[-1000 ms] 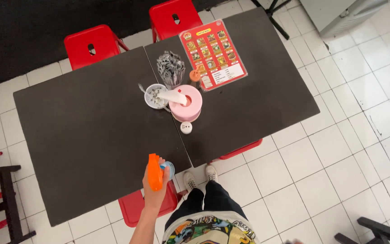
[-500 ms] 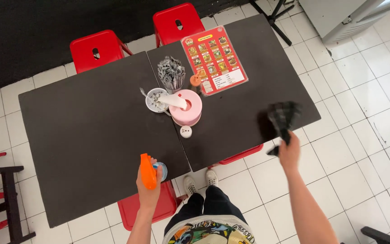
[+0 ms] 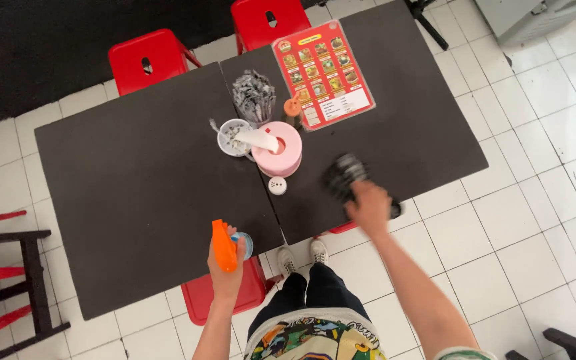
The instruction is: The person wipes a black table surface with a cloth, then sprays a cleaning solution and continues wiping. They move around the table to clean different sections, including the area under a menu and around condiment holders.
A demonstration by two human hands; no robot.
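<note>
Head view: the left hand [image 3: 227, 270] grips an orange spray bottle [image 3: 223, 245] upright over the near edge of the black table [image 3: 128, 193]. The right hand [image 3: 370, 205] is closed on a dark cloth [image 3: 343, 175], blurred, pressed on the tabletop near the near edge, right of middle. At the table's middle stand a pink tissue roll [image 3: 279, 148], a white cup [image 3: 232, 137] just beside it and a small white cap [image 3: 277, 186] near the roll. A red menu [image 3: 323, 75] lies toward the far edge. Red stools [image 3: 147, 61] stand beyond the far edge.
</note>
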